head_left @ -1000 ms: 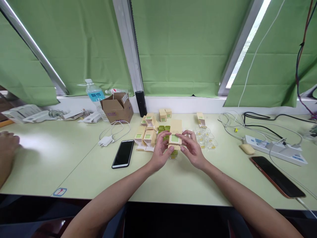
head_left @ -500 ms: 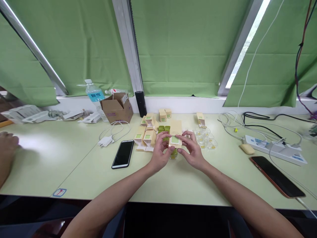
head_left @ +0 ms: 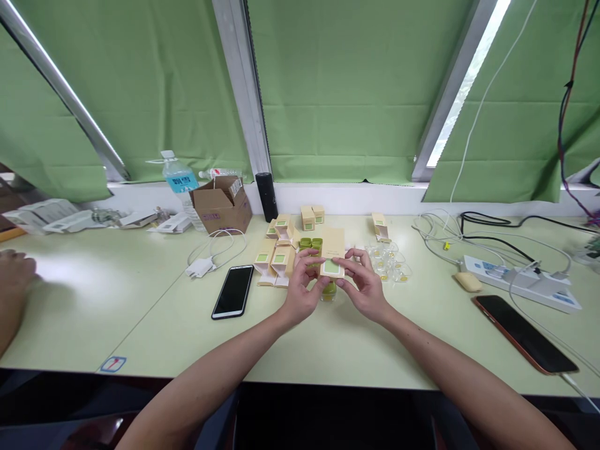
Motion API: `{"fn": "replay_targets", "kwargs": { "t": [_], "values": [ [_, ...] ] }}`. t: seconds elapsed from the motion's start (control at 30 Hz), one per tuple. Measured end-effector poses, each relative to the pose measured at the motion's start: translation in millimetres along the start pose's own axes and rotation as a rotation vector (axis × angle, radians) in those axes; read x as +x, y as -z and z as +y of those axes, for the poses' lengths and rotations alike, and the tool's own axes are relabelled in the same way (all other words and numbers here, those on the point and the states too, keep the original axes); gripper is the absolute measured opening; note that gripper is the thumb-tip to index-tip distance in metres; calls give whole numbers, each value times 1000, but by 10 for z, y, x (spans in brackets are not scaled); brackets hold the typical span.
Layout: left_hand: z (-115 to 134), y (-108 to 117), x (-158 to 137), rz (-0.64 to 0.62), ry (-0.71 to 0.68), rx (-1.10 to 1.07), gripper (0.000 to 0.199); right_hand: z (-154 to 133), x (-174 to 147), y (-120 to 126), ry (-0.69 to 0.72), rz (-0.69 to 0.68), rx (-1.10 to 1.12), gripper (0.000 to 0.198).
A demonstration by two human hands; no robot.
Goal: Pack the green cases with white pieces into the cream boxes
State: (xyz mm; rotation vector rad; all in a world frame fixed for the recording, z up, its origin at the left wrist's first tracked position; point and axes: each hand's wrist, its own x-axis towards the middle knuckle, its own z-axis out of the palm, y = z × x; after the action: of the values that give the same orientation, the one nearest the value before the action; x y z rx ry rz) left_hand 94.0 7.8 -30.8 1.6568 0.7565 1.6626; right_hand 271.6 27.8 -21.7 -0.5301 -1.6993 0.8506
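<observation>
Between my two hands is a small tan cardboard box (head_left: 332,240) with a green-and-white square on its near face. My left hand (head_left: 304,289) grips its left side, thumb below and fingers above. From the right, my right hand (head_left: 364,286) pinches the same box. Under it a green piece in a clear cup (head_left: 329,292) shows in part. Behind my left fingers sit green containers (head_left: 310,242). Several open tan boxes (head_left: 282,259) stand left of my left hand, and several clear plastic cups (head_left: 388,262) lie beyond my right hand.
A black phone (head_left: 233,292) lies on the left, another phone (head_left: 525,334) on the right near a power strip (head_left: 520,282) and cables. Toward the back stand a brown carton (head_left: 222,209), a water bottle (head_left: 180,181) and a black cylinder (head_left: 267,197). Another person's hand (head_left: 16,275) rests far left.
Both hands keep their grip on the tan box. Its near face has tipped slightly, and the box has shifted a little. Nothing else has visibly moved.
</observation>
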Motion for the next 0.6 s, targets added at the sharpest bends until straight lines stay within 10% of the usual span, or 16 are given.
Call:
{"fn": "replay_targets", "kwargs": {
  "t": [0.3, 0.6],
  "values": [
    [59, 17, 3, -7, -63, 176, 35, 19, 6, 2, 78, 9, -164, 42],
    [58, 34, 7, 62, -207, 543, 49, -41, -20, -16, 450, -137, -629, 76]
  ]
}}
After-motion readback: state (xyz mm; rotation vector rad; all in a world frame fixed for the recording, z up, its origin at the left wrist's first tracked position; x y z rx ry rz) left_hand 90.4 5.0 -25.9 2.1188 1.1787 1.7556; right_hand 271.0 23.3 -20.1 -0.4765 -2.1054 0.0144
